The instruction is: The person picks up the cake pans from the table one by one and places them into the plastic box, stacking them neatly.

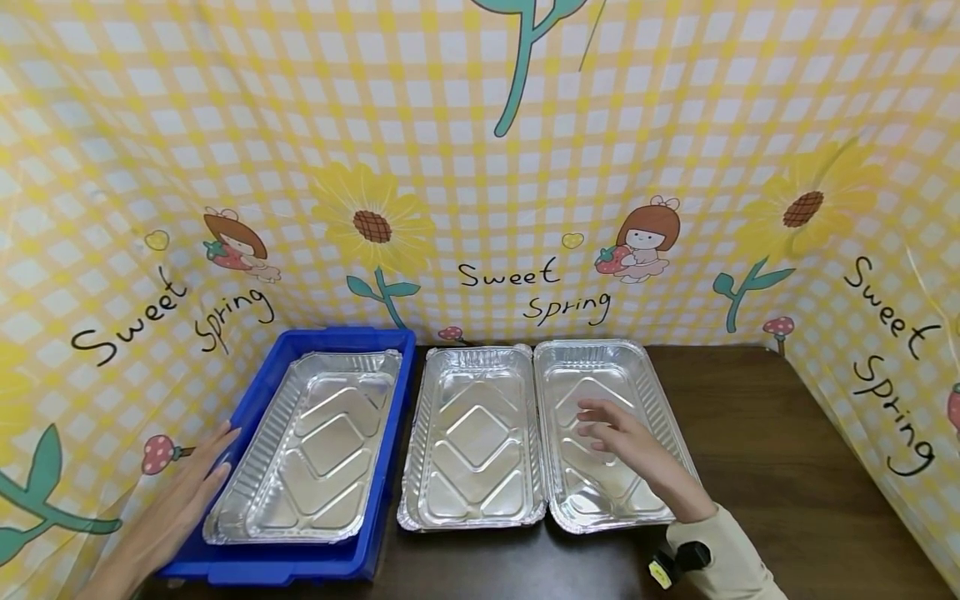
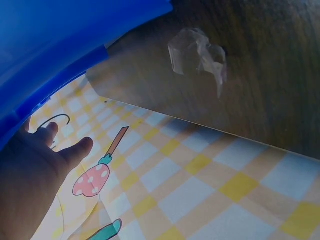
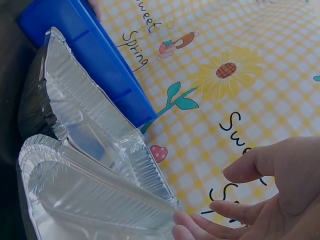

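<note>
On the left stands a blue plastic bin [image 1: 341, 336] with a rectangular foil tray [image 1: 333, 442] lying inside it. My left hand [image 1: 176, 508] is at the bin's left side, fingers extended along the rim; the left wrist view shows the hand [image 2: 35, 175] against the blue wall, part of its fingers hidden. A second foil tray [image 1: 476, 437] sits in the middle, and a third foil tray [image 1: 592, 379] is beside it on the right. Over that third tray hovers my right hand [image 1: 622, 437], its fingers loosely bent and holding nothing. No contents show in any tray.
Dark wooden table [image 1: 757, 442] extends to the right of the trays. A yellow checked cloth [image 1: 480, 192] hangs behind and on both sides. Crumpled clear plastic [image 2: 197, 55] appears on the brown wood in the left wrist view.
</note>
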Tool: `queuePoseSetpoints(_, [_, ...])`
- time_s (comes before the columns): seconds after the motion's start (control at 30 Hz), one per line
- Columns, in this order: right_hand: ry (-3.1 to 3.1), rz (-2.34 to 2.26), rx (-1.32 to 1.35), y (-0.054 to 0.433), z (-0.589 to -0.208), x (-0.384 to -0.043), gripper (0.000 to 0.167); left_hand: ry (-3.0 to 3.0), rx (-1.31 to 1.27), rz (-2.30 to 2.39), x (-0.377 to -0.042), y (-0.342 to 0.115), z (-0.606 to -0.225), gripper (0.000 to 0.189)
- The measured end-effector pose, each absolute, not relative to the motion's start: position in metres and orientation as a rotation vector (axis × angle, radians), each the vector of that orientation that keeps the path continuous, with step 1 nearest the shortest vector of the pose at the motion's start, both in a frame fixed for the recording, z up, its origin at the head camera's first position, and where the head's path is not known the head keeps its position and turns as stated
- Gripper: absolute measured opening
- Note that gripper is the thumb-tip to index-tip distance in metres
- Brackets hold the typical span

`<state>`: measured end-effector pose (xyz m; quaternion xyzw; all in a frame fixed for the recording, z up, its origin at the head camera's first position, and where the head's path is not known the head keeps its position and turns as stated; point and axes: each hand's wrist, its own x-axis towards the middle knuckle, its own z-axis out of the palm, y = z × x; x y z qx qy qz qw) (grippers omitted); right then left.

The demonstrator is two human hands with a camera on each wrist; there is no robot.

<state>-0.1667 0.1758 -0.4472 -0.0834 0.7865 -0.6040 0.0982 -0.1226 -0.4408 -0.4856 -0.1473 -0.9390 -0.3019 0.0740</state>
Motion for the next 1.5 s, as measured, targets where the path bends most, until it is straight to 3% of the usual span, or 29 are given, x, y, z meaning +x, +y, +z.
queuePoseSetpoints(1.5, [2.341,-1.725,-0.186,0.211,-0.454,-0.168,0.053,-2.792,-0.455,-0.911,-0.123,-0.441,-0.487,0.052])
